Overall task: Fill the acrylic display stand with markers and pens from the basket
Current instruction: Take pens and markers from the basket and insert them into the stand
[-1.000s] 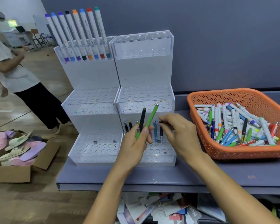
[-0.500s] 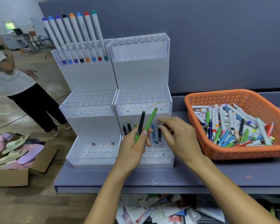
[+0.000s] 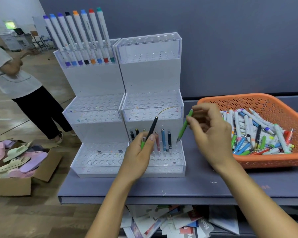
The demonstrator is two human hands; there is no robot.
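Nearest, loose printed papers (image 3: 170, 222) lie heaped on a shelf under the flat grey table (image 3: 196, 186). Above the table's front edge, the left hand (image 3: 138, 155) is curled round a slim black pen (image 3: 152, 127) that slants up and to the right. The short end of a green pen (image 3: 142, 144) shows beside the thumb in the same grip. The right hand (image 3: 212, 134) pinches a second, long green pen (image 3: 184, 126) in its fingertips, tip down, just off the right edge of the lowest tier; whether the tip touches it I cannot tell.

Behind the hands stands the stepped clear-and-white acrylic display stand (image 3: 151, 79), two units side by side. A row of upright pens (image 3: 163, 140), black, pink and blue, fills the back holes of the right unit's lowest tier. To the right, near the stand, sits the orange perforated plastic basket (image 3: 273, 160), holding a jumble of white markers and coloured pens (image 3: 248, 127).

On the floor at left sits an open cardboard box (image 3: 12, 186) of pastel slippers (image 3: 24, 160).

Farther back, eight white markers with coloured caps (image 3: 86, 35) stand in the left unit's top tier. Another person (image 3: 24, 93) stands at far left.
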